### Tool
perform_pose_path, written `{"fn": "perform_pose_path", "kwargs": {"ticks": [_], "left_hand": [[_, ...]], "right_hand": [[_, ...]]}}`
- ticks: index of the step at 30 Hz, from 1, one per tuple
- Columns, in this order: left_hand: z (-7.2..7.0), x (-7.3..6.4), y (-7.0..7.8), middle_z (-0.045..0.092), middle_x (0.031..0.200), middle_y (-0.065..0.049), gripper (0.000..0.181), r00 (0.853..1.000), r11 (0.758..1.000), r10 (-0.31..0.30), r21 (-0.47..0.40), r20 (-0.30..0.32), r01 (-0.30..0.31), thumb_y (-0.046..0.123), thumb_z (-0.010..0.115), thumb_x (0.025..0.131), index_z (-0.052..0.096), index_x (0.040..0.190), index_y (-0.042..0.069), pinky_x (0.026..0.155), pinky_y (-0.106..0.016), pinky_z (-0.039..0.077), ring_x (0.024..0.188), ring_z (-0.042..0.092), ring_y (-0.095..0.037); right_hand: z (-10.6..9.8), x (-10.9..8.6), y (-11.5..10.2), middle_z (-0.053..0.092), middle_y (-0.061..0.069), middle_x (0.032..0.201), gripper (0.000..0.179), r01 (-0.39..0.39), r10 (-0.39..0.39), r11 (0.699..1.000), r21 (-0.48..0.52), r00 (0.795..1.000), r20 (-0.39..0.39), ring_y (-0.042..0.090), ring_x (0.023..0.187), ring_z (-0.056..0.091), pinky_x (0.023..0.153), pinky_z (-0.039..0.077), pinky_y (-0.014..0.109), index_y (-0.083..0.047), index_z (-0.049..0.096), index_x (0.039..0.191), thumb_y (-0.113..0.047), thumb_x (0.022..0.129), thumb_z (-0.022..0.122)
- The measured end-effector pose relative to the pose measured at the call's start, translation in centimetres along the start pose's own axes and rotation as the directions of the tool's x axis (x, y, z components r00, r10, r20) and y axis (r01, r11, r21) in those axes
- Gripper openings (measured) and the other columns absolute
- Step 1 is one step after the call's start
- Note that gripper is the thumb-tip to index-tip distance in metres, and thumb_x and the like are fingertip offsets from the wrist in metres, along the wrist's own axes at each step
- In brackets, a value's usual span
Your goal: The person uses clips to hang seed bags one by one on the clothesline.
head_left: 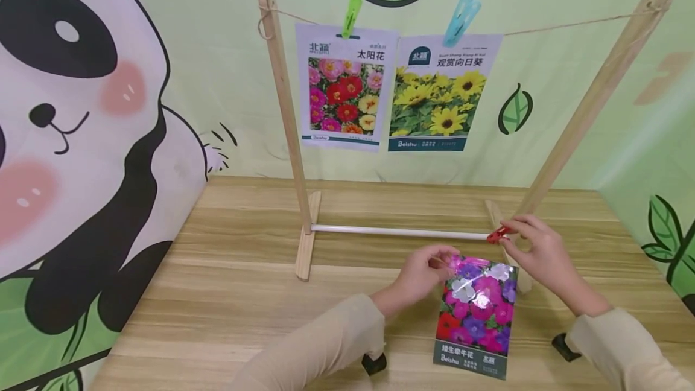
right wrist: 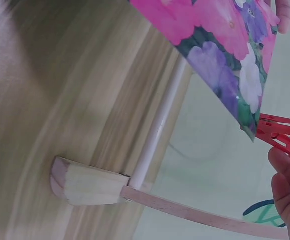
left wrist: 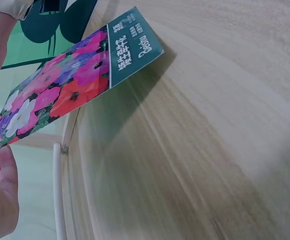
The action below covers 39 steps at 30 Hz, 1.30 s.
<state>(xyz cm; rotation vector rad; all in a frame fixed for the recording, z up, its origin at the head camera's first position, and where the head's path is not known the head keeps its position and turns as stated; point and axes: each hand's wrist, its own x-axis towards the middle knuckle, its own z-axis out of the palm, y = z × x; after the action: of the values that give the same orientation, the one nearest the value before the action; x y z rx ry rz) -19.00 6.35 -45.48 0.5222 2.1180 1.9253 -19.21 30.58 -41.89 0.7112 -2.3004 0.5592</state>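
My left hand (head_left: pixel 426 273) pinches the top left corner of a glossy seed packet (head_left: pixel 478 312) printed with pink, purple, white and red flowers. The packet hangs tilted over the table, its dark green lower band toward me. My right hand (head_left: pixel 543 252) pinches a red clothespin (head_left: pixel 498 234) between thumb and fingers, just beyond the packet's top right corner. In the right wrist view the red clothespin (right wrist: pixel 279 134) overlaps the packet's corner. Two more packets hang on a twine: a portulaca packet (head_left: pixel 345 92) under a green clothespin (head_left: pixel 353 11), and a sunflower packet (head_left: pixel 442 95) under a blue clothespin (head_left: pixel 461 17).
The twine (head_left: pixel 564 26) runs between a left wooden post (head_left: pixel 285 113) and a right wooden post (head_left: pixel 592 101). A white rod (head_left: pixel 402 232) joins their feet on the wooden table (head_left: pixel 217 318). Behind stands a green backdrop with a panda (head_left: pixel 70 137).
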Motion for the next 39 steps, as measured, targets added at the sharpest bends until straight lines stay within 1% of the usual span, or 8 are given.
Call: {"fn": "perform_pose_path", "kwargs": {"ticks": [5,9,13,18,20,22,33,39], "left_hand": [[-0.5,0.2,0.4,0.068,0.096,-0.009,0.031,1.0,1.0,0.01,-0.008,0.008,-0.01,-0.018,0.069,0.091,0.072,0.119,-0.006,0.075,-0.024,0.058,0.08,0.056,-0.005],[-0.8,0.4,0.5,0.065,0.094,-0.007,0.03,1.0,0.999,0.024,-0.03,0.006,-0.023,-0.018,0.069,0.091,0.072,0.119,-0.008,0.073,-0.021,0.056,0.079,0.056,-0.007],[-1.0,0.5,0.6,0.061,0.092,-0.001,0.03,1.0,0.998,0.004,-0.062,0.0,-0.004,-0.018,0.068,0.092,0.072,0.12,-0.008,0.07,-0.019,0.055,0.078,0.057,-0.008],[-1.2,0.7,0.7,0.063,0.094,-0.002,0.031,0.999,0.997,-0.031,-0.076,-0.007,0.03,-0.016,0.068,0.093,0.072,0.122,-0.006,0.076,-0.027,0.061,0.079,0.058,-0.008],[-1.3,0.8,0.8,0.064,0.095,-0.003,0.031,0.999,0.996,-0.036,-0.082,-0.007,0.035,-0.015,0.068,0.094,0.072,0.123,-0.006,0.079,-0.032,0.062,0.08,0.059,-0.008],[-1.5,0.8,0.9,0.064,0.096,-0.004,0.031,0.999,0.995,-0.036,-0.09,-0.005,0.035,-0.015,0.067,0.095,0.071,0.124,-0.007,0.081,-0.037,0.063,0.08,0.059,-0.009],[-2.0,1.0,1.6,0.063,0.097,-0.005,0.031,0.999,0.99,-0.047,-0.132,-0.027,0.043,-0.014,0.066,0.097,0.07,0.127,-0.008,0.076,-0.023,0.06,0.083,0.059,-0.01],[-2.1,1.3,2.0,0.066,0.099,-0.011,0.032,0.997,0.988,-0.054,-0.145,-0.058,0.045,-0.015,0.067,0.095,0.071,0.126,-0.007,0.08,-0.033,0.063,0.081,0.06,-0.009]], "right_hand": [[-0.2,0.4,0.0,0.07,0.027,0.101,0.023,0.027,-0.027,1.0,0.014,0.999,-0.02,0.039,0.076,0.067,0.067,0.051,0.017,0.014,0.074,0.104,-0.007,0.097,0.076],[-0.3,0.8,0.0,0.07,0.026,0.099,0.071,0.041,-0.041,0.999,0.018,0.998,-0.04,0.039,0.076,0.067,0.068,0.05,0.018,0.014,0.075,0.102,-0.052,0.11,0.049],[-0.4,1.2,0.0,0.07,0.026,0.1,0.086,0.035,-0.034,0.999,0.02,0.998,-0.052,0.039,0.076,0.066,0.071,0.048,0.013,0.014,0.075,0.102,-0.065,0.106,0.039],[-0.7,1.5,-0.3,0.071,0.026,0.103,0.039,0.002,-0.002,1.0,0.017,0.999,-0.04,0.04,0.079,0.067,0.075,0.046,0.009,0.013,0.075,0.104,-0.025,0.105,0.071],[-0.9,1.6,-0.4,0.071,0.026,0.104,0.021,-0.013,0.014,1.0,0.016,0.999,-0.034,0.04,0.079,0.068,0.076,0.045,0.007,0.013,0.075,0.104,0.002,0.088,0.082],[-1.0,1.8,-0.6,0.071,0.026,0.104,0.035,-0.021,0.022,1.0,0.012,0.999,-0.032,0.04,0.079,0.068,0.077,0.045,0.005,0.013,0.075,0.104,0.016,0.071,0.085],[-1.7,3.0,-1.3,0.072,0.027,0.105,0.042,-0.052,0.052,0.999,0.016,0.998,-0.041,0.039,0.08,0.067,0.083,0.037,-0.002,0.014,0.074,0.105,0.022,0.065,0.085],[-2.0,3.5,-1.4,0.071,0.025,0.104,0.042,-0.027,0.028,1.0,0.013,0.999,-0.046,0.031,0.078,0.063,0.079,0.039,0.001,0.014,0.075,0.106,0.021,0.066,0.086]]}}
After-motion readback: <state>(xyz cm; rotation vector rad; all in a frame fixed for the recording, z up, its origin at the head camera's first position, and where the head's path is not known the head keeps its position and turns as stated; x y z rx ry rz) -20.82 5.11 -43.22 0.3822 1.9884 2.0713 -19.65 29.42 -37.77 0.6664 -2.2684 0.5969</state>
